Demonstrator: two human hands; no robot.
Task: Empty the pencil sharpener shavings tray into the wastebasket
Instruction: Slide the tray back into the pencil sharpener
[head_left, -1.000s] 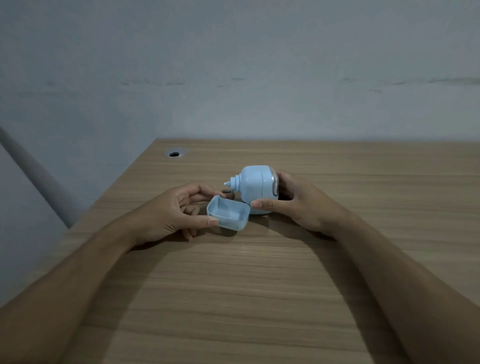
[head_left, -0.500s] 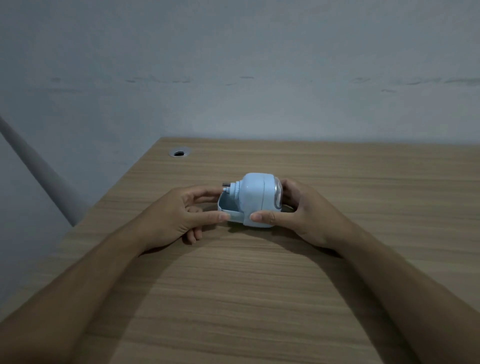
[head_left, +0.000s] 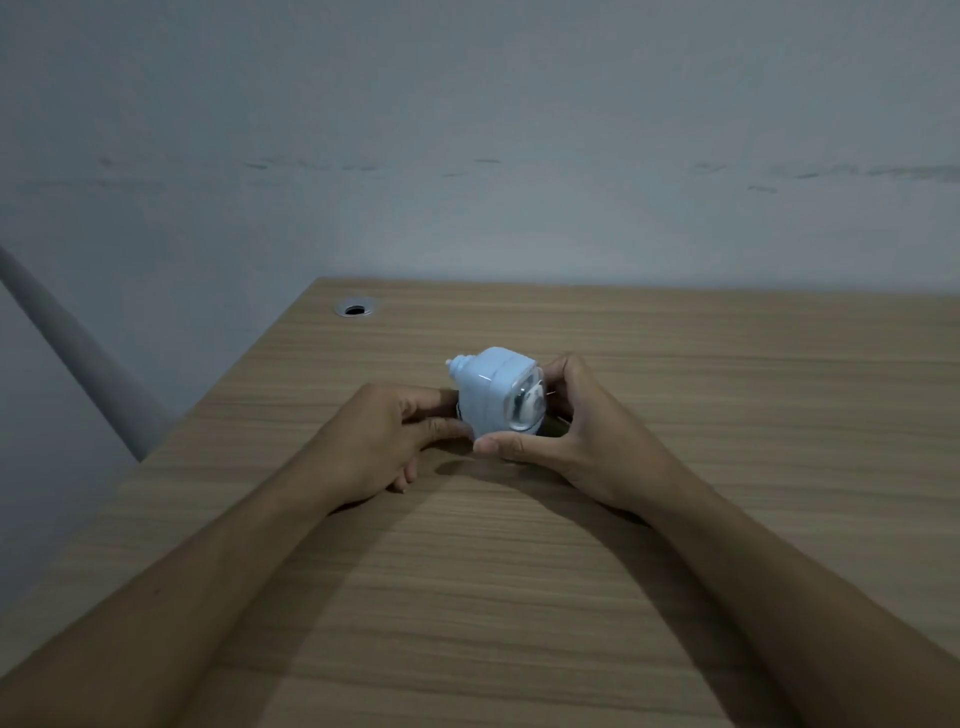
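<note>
A pale blue pencil sharpener (head_left: 491, 395) stands on the wooden desk (head_left: 519, 597) between my two hands. Its clear round end faces me and a small nozzle sticks out at its upper left. My right hand (head_left: 576, 441) wraps its right side, thumb along the lower front edge. My left hand (head_left: 379, 441) presses against its left side, thumb and fingers touching the lower left part. The shavings tray is hidden, pushed inside the body. No wastebasket is in view.
A round cable hole (head_left: 355, 309) sits near the desk's far left corner. A grey wall stands behind the desk. A grey pole (head_left: 78, 358) slants past the desk's left edge.
The tray, held outside the sharpener by my left hand a second ago, has slid into the body. Both hands have closed in around the sharpener.
</note>
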